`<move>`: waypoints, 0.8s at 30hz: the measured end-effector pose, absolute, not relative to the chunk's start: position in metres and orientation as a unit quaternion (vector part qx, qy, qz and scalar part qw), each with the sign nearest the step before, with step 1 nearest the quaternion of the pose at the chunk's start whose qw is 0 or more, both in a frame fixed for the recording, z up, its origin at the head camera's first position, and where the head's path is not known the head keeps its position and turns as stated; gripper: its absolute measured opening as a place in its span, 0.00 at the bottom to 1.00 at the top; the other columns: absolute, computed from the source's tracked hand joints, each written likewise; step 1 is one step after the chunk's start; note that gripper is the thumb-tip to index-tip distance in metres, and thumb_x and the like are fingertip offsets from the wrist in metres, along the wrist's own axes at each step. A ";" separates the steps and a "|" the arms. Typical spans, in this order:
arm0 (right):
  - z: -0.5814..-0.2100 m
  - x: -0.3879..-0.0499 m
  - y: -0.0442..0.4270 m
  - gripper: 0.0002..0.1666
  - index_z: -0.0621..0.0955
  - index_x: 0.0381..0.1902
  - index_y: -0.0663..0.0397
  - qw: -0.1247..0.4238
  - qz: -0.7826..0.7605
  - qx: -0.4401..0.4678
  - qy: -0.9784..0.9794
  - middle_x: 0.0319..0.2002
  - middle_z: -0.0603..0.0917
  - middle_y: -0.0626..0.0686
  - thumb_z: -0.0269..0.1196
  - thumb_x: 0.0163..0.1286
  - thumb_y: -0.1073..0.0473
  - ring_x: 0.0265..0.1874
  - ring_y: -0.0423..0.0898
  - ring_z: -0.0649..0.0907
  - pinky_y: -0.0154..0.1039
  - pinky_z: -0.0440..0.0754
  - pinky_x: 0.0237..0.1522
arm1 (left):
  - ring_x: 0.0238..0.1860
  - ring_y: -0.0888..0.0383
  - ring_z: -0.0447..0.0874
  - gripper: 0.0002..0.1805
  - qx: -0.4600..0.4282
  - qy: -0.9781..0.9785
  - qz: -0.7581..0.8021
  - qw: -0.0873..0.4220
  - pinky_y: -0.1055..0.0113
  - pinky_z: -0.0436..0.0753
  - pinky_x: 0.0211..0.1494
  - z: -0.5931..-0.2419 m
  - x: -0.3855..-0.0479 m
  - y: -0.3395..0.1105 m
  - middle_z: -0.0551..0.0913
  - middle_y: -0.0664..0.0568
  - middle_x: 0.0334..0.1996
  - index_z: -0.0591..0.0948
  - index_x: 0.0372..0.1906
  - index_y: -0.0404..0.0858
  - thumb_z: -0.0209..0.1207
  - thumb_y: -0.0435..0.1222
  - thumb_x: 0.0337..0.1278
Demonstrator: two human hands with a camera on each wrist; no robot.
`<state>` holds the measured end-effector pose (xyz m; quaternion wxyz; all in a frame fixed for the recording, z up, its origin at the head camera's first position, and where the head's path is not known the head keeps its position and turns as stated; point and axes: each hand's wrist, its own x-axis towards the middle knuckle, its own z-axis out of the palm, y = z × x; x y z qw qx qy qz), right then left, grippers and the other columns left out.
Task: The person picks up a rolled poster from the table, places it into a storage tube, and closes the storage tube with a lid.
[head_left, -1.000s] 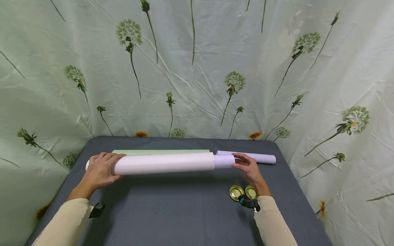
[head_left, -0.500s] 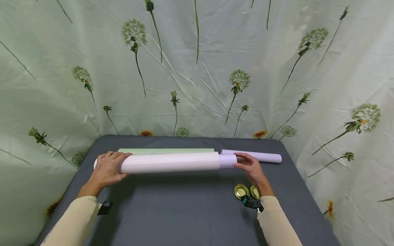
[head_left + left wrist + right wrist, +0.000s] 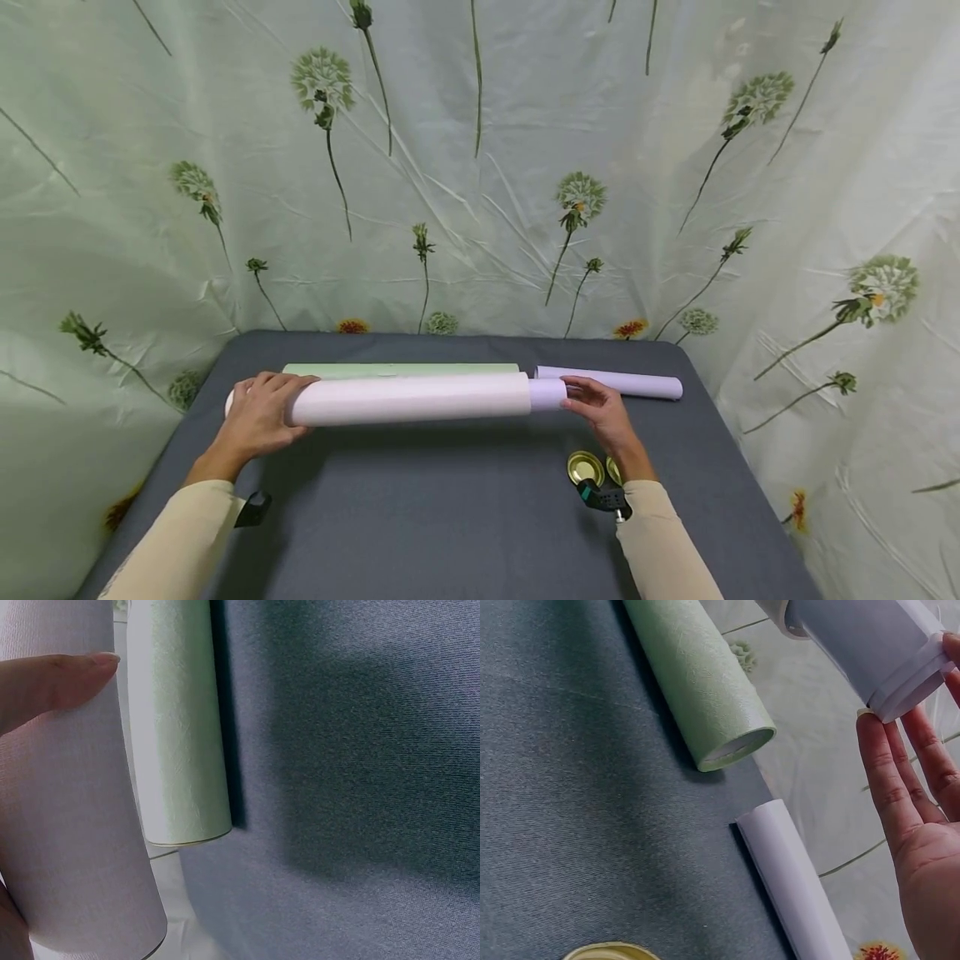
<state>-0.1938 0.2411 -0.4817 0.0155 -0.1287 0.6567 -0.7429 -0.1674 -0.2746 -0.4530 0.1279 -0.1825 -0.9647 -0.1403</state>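
Observation:
A long whitish cardboard tube [image 3: 412, 398] is held level above the table. My left hand [image 3: 258, 417] grips it near its left end, and in the left wrist view the thumb lies across the tube [image 3: 75, 825]. From its right end sticks a short length of rolled lilac-white paper [image 3: 547, 394], the remainder hidden inside. My right hand [image 3: 603, 417] holds the rim of that rolled paper between thumb and fingers. The right wrist view shows the fingertips of the right hand [image 3: 922, 817] around the open end of the rolled paper [image 3: 877, 652].
Behind the held tube a pale green tube [image 3: 397, 369] lies on the grey-covered table [image 3: 435, 517]. Another rolled lilac paper [image 3: 637, 385] rests at the back right. Two gold-coloured round lids, one a whole lid [image 3: 586, 468], the other partly covered, sit near the right wrist. A floral curtain [image 3: 480, 208] hangs behind.
The rolled paper has slid further left into the tube, so less of it sticks out. My right hand has moved with it toward the tube, while the left keeps its grip.

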 end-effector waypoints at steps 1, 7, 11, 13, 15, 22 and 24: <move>-0.482 -0.193 0.241 0.21 0.80 0.52 0.65 0.013 -0.743 -0.130 0.656 0.46 0.83 0.45 0.62 0.60 0.78 0.46 0.41 0.83 0.35 0.81 0.46 | 0.50 0.36 0.72 0.36 -0.182 -0.965 -0.140 0.127 0.36 0.61 0.50 -0.454 -0.168 -0.274 0.80 0.39 0.48 0.78 0.55 0.38 0.75 0.39 0.31; -0.487 -0.192 0.240 0.21 0.79 0.52 0.68 0.007 -0.753 -0.137 0.644 0.46 0.84 0.45 0.60 0.60 0.79 0.45 0.41 0.83 0.34 0.81 0.46 | 0.50 0.36 0.71 0.37 -0.185 -0.964 -0.134 0.134 0.36 0.61 0.50 -0.456 -0.170 -0.274 0.81 0.39 0.48 0.77 0.55 0.39 0.75 0.39 0.29; -0.490 -0.194 0.238 0.21 0.80 0.52 0.66 0.010 -0.758 -0.149 0.635 0.46 0.84 0.45 0.59 0.60 0.80 0.45 0.41 0.83 0.34 0.81 0.46 | 0.50 0.36 0.71 0.37 -0.189 -0.964 -0.134 0.134 0.36 0.61 0.50 -0.455 -0.171 -0.273 0.80 0.38 0.48 0.77 0.55 0.39 0.75 0.40 0.30; -0.491 -0.194 0.236 0.22 0.81 0.51 0.62 0.010 -0.761 -0.154 0.630 0.46 0.84 0.46 0.59 0.60 0.81 0.45 0.41 0.83 0.34 0.81 0.46 | 0.50 0.35 0.71 0.37 -0.189 -0.964 -0.133 0.132 0.35 0.61 0.50 -0.455 -0.172 -0.273 0.80 0.38 0.48 0.77 0.55 0.39 0.75 0.40 0.30; -0.491 -0.194 0.235 0.23 0.82 0.50 0.58 0.013 -0.764 -0.158 0.625 0.46 0.84 0.46 0.58 0.60 0.81 0.45 0.41 0.83 0.34 0.81 0.46 | 0.50 0.35 0.71 0.37 -0.189 -0.964 -0.132 0.130 0.35 0.61 0.50 -0.454 -0.172 -0.272 0.80 0.38 0.48 0.77 0.55 0.39 0.75 0.40 0.30; -0.493 -0.195 0.229 0.23 0.82 0.49 0.54 0.016 -0.771 -0.158 0.617 0.46 0.84 0.46 0.59 0.60 0.80 0.45 0.41 0.83 0.34 0.81 0.46 | 0.50 0.35 0.71 0.37 -0.188 -0.965 -0.130 0.127 0.34 0.61 0.50 -0.453 -0.172 -0.271 0.80 0.38 0.48 0.77 0.55 0.38 0.75 0.41 0.30; -0.493 -0.195 0.227 0.23 0.82 0.49 0.54 0.014 -0.770 -0.158 0.618 0.46 0.84 0.46 0.60 0.60 0.80 0.45 0.42 0.83 0.34 0.81 0.46 | 0.50 0.35 0.71 0.37 -0.187 -0.965 -0.130 0.127 0.34 0.61 0.50 -0.452 -0.172 -0.270 0.80 0.38 0.48 0.77 0.55 0.38 0.75 0.41 0.30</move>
